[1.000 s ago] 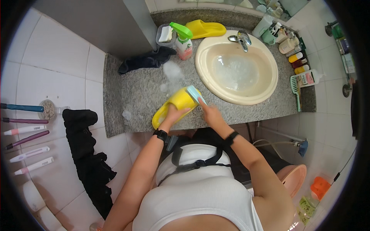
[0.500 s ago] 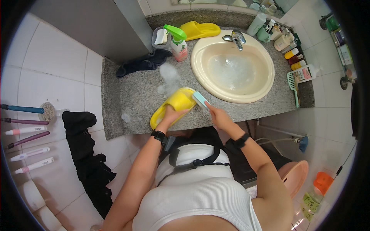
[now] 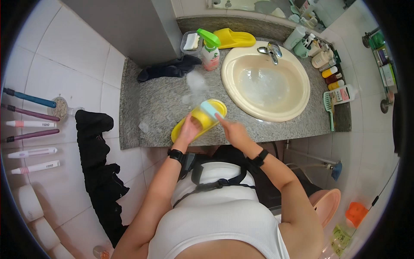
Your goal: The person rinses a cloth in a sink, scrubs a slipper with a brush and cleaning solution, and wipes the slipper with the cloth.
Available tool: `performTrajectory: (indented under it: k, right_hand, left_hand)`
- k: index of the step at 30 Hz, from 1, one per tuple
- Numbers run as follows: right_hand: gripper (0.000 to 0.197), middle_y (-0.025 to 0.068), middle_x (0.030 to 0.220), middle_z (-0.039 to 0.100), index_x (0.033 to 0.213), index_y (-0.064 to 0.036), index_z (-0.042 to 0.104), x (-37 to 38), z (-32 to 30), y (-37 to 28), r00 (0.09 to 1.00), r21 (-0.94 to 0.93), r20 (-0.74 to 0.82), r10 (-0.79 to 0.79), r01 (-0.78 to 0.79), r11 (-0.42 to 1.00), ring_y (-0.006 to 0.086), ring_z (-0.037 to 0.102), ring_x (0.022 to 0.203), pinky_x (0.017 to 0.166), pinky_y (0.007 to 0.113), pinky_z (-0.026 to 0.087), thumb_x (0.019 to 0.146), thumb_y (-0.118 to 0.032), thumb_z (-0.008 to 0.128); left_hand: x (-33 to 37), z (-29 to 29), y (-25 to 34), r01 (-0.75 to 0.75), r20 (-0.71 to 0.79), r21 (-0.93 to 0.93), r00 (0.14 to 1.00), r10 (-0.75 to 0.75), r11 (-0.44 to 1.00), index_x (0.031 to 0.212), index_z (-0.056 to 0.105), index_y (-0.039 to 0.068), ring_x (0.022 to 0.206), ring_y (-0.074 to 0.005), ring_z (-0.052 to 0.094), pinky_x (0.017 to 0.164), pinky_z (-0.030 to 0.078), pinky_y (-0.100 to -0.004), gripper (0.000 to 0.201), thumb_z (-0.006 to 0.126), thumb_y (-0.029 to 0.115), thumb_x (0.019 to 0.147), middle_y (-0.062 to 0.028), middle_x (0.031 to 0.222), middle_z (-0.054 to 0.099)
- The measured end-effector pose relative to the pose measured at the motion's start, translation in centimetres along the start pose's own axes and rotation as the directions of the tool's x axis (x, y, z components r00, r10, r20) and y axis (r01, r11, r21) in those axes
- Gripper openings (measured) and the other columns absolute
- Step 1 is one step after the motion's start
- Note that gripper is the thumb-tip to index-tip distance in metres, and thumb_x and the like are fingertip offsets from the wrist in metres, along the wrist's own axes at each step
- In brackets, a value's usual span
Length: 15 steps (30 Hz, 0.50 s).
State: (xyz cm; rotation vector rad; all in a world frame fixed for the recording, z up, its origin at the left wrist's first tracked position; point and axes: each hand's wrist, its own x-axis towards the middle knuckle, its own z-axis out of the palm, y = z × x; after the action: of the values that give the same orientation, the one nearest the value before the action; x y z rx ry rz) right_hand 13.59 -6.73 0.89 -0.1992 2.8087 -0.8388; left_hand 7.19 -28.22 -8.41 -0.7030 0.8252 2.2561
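Observation:
A yellow slide slipper (image 3: 207, 121) lies tilted at the front of the counter, its toe end toward the sink. My left hand (image 3: 189, 130) is closed on it by the strap, with part of the fingers hidden inside. In my right hand (image 3: 236, 133) is a pale blue scrub brush (image 3: 209, 108), gripped by its handle. The brush head rests against the top of the slipper near the toe, and its bristles are hidden. White suds (image 3: 197, 82) lie on the counter just beyond.
Cloudy water stands in the cream sink (image 3: 229, 88). Behind the suds are a spray bottle (image 3: 210, 59), a soap box (image 3: 191, 43), a dark cloth (image 3: 167, 69) and another yellow slipper (image 3: 238, 39). Several bottles (image 3: 322, 59) and a green comb-like brush (image 3: 329, 105) line the right edge.
My right hand has brought the brush left, from beside the slipper's toe onto its top. The view has shifted slightly; my left hand keeps its hold.

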Motion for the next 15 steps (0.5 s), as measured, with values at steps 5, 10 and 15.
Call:
performTrajectory:
  k: [5, 10, 15]
  right_hand:
    - [0.058, 0.0225, 0.078, 0.063, 0.144, -0.0243, 0.042, 0.2, 0.6, 0.9, 0.999, 0.084, -0.029, -0.030, 0.033, 0.996, 0.0403, 0.062, 0.067, 0.063, 0.049, 0.049, 0.090, -0.007, 0.053]
    - [0.055, 0.0228, 0.075, 0.062, 0.143, -0.0214, 0.043, -1.3, 0.5, -1.0, 0.992, 0.103, -0.004, -0.130, 0.129, 0.986, 0.0407, 0.061, 0.065, 0.061, 0.048, 0.049, 0.091, -0.005, 0.051]
    - [0.059, 0.0225, 0.076, 0.062, 0.145, -0.0198, 0.041, -1.3, 0.3, -0.1, 0.998, 0.049, -0.033, 0.051, -0.050, 0.998, 0.0406, 0.062, 0.067, 0.061, 0.049, 0.048, 0.089, -0.003, 0.052]
  left_hand:
    - [0.2, 0.3, -0.2, 0.017, 0.002, -0.020, 1.000, -0.017, 1.000, 0.126, 0.048, 0.007, 0.115, -0.0259, 0.054, 0.101, 0.041, -0.0416, 0.045, 0.047, 0.044, 0.099, -0.0110, 0.122, 0.056]
    - [-0.1, 0.0, 0.0, -0.002, 0.030, -0.019, 1.000, 0.003, 1.000, 0.125, 0.049, 0.007, 0.113, -0.0257, 0.055, 0.100, 0.042, -0.0409, 0.044, 0.048, 0.043, 0.099, -0.0110, 0.119, 0.057]
    - [0.1, 0.3, -0.2, 0.008, -0.012, -0.024, 1.000, -0.009, 1.000, 0.125, 0.048, 0.007, 0.114, -0.0251, 0.054, 0.100, 0.042, -0.0421, 0.045, 0.049, 0.043, 0.098, -0.0110, 0.122, 0.056]
